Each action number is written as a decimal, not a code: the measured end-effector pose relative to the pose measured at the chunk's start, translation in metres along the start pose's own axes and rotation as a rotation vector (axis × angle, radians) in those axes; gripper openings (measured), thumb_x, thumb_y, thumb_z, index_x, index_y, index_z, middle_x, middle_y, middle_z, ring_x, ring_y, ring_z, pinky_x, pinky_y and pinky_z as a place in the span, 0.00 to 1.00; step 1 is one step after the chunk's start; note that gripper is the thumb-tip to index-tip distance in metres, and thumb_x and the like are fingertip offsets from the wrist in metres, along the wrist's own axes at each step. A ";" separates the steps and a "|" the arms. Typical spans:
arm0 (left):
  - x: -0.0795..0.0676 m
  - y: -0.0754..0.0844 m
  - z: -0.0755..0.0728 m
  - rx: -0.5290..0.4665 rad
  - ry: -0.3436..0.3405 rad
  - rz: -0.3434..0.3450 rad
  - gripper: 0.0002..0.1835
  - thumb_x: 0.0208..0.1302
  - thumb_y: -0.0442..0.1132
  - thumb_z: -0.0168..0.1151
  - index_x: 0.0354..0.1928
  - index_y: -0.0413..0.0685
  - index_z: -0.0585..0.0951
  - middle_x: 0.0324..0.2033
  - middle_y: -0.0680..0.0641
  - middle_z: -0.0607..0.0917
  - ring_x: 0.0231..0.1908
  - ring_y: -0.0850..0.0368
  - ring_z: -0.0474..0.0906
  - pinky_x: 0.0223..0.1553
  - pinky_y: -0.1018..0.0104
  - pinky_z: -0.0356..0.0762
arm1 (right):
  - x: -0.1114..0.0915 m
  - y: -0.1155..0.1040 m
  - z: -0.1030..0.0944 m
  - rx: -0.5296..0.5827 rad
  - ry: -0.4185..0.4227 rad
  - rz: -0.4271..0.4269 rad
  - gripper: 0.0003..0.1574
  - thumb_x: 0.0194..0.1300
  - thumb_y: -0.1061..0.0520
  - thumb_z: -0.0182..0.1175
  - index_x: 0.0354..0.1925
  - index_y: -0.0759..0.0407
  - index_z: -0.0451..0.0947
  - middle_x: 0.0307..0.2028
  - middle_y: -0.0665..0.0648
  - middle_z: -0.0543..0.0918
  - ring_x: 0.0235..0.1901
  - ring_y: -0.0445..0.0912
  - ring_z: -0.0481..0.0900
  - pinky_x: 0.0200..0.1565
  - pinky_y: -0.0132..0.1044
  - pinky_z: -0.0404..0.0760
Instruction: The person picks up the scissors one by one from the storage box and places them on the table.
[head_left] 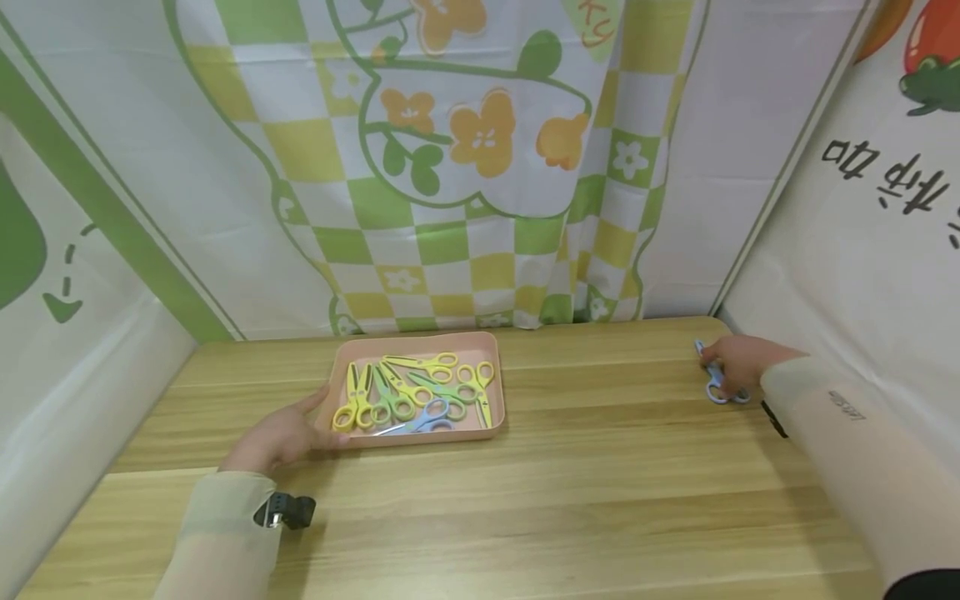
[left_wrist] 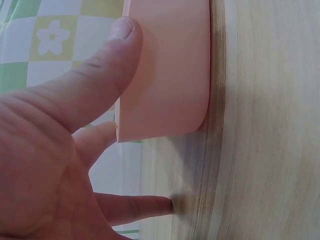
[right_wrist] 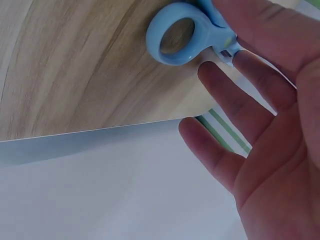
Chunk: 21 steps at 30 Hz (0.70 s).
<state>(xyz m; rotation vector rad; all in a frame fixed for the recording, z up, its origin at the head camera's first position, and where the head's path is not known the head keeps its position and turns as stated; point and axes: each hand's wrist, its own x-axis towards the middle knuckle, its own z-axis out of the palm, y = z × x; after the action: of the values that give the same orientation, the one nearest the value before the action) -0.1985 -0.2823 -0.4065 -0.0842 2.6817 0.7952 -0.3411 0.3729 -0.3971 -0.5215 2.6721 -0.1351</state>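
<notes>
My left hand is at the near left corner of a pink tray. Its thumb lies along the tray's wall, and the fingers are spread, one at the rim and another reaching down to the table, as the left wrist view shows. Inside the tray lie several small scissors: yellow scissors, green scissors and blue scissors. Far to the right, my right hand pinches a separate pair of light blue scissors between thumb and finger, low over the table, the handle loops pointing toward me. The remaining fingers hang loose.
The wooden table carries the tray left of centre. A checked cloth hangs behind its back edge. White printed panels stand on both sides, the right panel close to my right hand.
</notes>
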 end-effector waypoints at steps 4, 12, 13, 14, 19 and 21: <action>0.000 -0.002 0.001 0.008 -0.001 0.003 0.61 0.45 0.68 0.65 0.73 0.48 0.44 0.61 0.22 0.58 0.59 0.22 0.53 0.54 0.30 0.54 | 0.000 0.001 0.001 0.019 -0.002 0.007 0.35 0.50 0.58 0.70 0.57 0.63 0.73 0.29 0.51 0.76 0.26 0.47 0.69 0.27 0.37 0.69; 0.000 -0.004 0.002 0.028 0.016 0.030 0.59 0.46 0.69 0.63 0.73 0.51 0.46 0.61 0.23 0.59 0.58 0.22 0.54 0.52 0.28 0.54 | -0.002 -0.002 -0.001 0.069 0.034 0.032 0.38 0.44 0.57 0.73 0.55 0.61 0.74 0.55 0.71 0.71 0.36 0.52 0.73 0.30 0.39 0.73; 0.000 -0.004 0.002 0.027 0.017 0.032 0.59 0.46 0.69 0.63 0.73 0.51 0.46 0.61 0.23 0.59 0.58 0.22 0.54 0.52 0.28 0.54 | -0.002 -0.004 -0.002 0.062 0.044 0.029 0.39 0.44 0.57 0.73 0.56 0.62 0.74 0.59 0.73 0.67 0.39 0.55 0.73 0.32 0.41 0.74; 0.000 -0.003 0.002 0.026 0.017 0.032 0.59 0.45 0.69 0.63 0.73 0.51 0.46 0.61 0.23 0.59 0.58 0.22 0.54 0.51 0.28 0.54 | -0.002 -0.007 -0.004 0.056 0.056 0.024 0.39 0.45 0.56 0.73 0.56 0.63 0.73 0.63 0.73 0.62 0.43 0.59 0.73 0.34 0.44 0.75; -0.001 -0.002 0.001 0.022 0.017 0.030 0.60 0.45 0.69 0.63 0.73 0.51 0.45 0.61 0.23 0.59 0.58 0.21 0.54 0.52 0.28 0.53 | 0.009 -0.033 -0.011 -0.019 0.150 -0.040 0.34 0.55 0.56 0.65 0.58 0.68 0.70 0.59 0.74 0.66 0.55 0.69 0.65 0.50 0.60 0.69; -0.001 -0.002 0.001 0.014 0.015 0.024 0.60 0.45 0.69 0.64 0.73 0.51 0.45 0.61 0.23 0.58 0.58 0.21 0.54 0.52 0.28 0.52 | 0.018 -0.049 -0.012 -0.087 0.189 -0.053 0.32 0.59 0.52 0.62 0.58 0.66 0.71 0.58 0.71 0.70 0.55 0.67 0.67 0.51 0.60 0.68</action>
<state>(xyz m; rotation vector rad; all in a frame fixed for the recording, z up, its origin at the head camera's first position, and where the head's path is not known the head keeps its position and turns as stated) -0.1973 -0.2837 -0.4082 -0.0541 2.7067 0.7855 -0.3441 0.3207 -0.3846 -0.6365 2.8597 -0.0877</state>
